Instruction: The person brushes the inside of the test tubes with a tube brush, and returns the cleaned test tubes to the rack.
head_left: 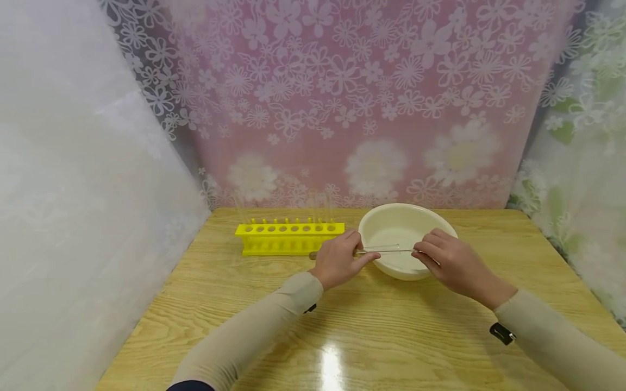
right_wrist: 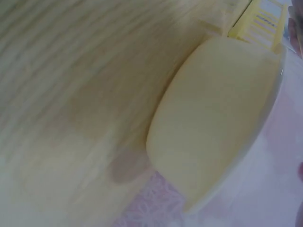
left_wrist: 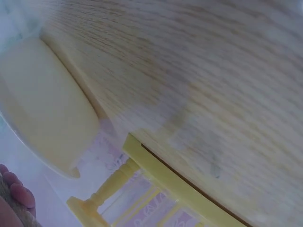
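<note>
My left hand (head_left: pixel 340 257) grips a clear glass test tube (head_left: pixel 383 247) held level at the near left of a white basin (head_left: pixel 408 270). A thin wire runs out of the tube's right end to my right hand (head_left: pixel 450 263), whose thumb and fingers pinch it above the basin's right side. To the left of the left hand shows a brownish brush head (head_left: pixel 313 255), apparently inside the tube's far end. The left wrist view catches the left fingers (left_wrist: pixel 21 194) beside greyish bristles at the lower left. Most of the tube is hidden behind the left hand.
A yellow test tube rack (head_left: pixel 288 252) stands left of the basin, with several clear tubes upright at its two ends. Both stand on a wooden table (head_left: pixel 391 336). Flowered pink cloth (head_left: pixel 342 108) hangs behind, and pale sheets flank both sides.
</note>
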`<state>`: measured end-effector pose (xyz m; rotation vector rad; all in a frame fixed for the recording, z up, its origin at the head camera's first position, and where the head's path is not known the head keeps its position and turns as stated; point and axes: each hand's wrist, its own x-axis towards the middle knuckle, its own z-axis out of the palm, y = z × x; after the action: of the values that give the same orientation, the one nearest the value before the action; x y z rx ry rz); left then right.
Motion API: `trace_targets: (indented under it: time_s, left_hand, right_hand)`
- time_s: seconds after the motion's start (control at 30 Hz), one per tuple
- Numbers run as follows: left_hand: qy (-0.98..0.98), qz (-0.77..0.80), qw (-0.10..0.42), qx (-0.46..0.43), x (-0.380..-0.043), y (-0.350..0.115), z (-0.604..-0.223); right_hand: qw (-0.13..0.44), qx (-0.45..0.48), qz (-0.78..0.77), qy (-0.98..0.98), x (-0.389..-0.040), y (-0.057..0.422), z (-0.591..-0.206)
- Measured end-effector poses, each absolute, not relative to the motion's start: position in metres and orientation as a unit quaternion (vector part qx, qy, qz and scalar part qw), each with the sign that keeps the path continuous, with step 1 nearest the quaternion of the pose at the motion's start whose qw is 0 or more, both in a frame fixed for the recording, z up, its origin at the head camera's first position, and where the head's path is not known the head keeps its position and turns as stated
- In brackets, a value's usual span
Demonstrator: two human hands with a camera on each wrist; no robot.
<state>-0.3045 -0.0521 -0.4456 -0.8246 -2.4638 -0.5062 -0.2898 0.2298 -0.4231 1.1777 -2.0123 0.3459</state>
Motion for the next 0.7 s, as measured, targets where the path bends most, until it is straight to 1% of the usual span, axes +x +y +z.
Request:
trace_targets:
  time_s: [0.07,0.13,0.17,0.23,0.33,0.47,0.53,0.57,0.6,0.63,0.67,0.7]
  left_hand:
    - [-0.902,-0.184,0.246,-0.304,-0.305,-0.053,-0.446]
    - [-0.901,-0.183,0.248,-0.307,-0.305,-0.053,-0.445]
    - [-0.900,-0.183,0.248,-0.308,-0.305,-0.053,-0.445]
    - [-0.899,-0.180,0.252,-0.311,-0.305,-0.053,-0.445]
    - [-0.895,-0.171,0.266,-0.316,-0.305,-0.053,-0.444]
    - [-0.887,-0.150,0.292,-0.325,-0.304,-0.052,-0.444]
    - [-0.885,-0.144,0.298,-0.327,-0.304,-0.052,-0.444]
    - [-0.886,-0.142,0.297,-0.327,-0.304,-0.052,-0.444]
    - [-0.887,-0.143,0.294,-0.326,-0.304,-0.052,-0.444]
    - [-0.889,-0.145,0.290,-0.324,-0.304,-0.052,-0.444]
    - [-0.891,-0.149,0.283,-0.321,-0.304,-0.052,-0.444]
    - [-0.894,-0.154,0.276,-0.318,-0.304,-0.052,-0.445]
  right_hand:
    - [0.387,0.474,0.130,-0.780,-0.290,0.230,-0.421]
    - [0.374,0.478,0.135,-0.783,-0.289,0.230,-0.420]
    - [0.361,0.475,0.143,-0.790,-0.289,0.230,-0.419]
    - [0.311,0.458,0.181,-0.813,-0.287,0.229,-0.418]
    - [0.177,0.399,0.295,-0.850,-0.283,0.229,-0.414]
    - [-0.048,0.266,0.496,-0.825,-0.282,0.226,-0.405]
    - [-0.124,0.206,0.558,-0.795,-0.283,0.225,-0.401]
    - [-0.145,0.185,0.572,-0.786,-0.284,0.224,-0.400]
    - [-0.153,0.177,0.573,-0.786,-0.284,0.224,-0.400]
    - [-0.141,0.182,0.557,-0.798,-0.284,0.224,-0.400]
    - [-0.114,0.196,0.530,-0.817,-0.284,0.224,-0.402]
    - [-0.075,0.219,0.494,-0.838,-0.284,0.224,-0.404]
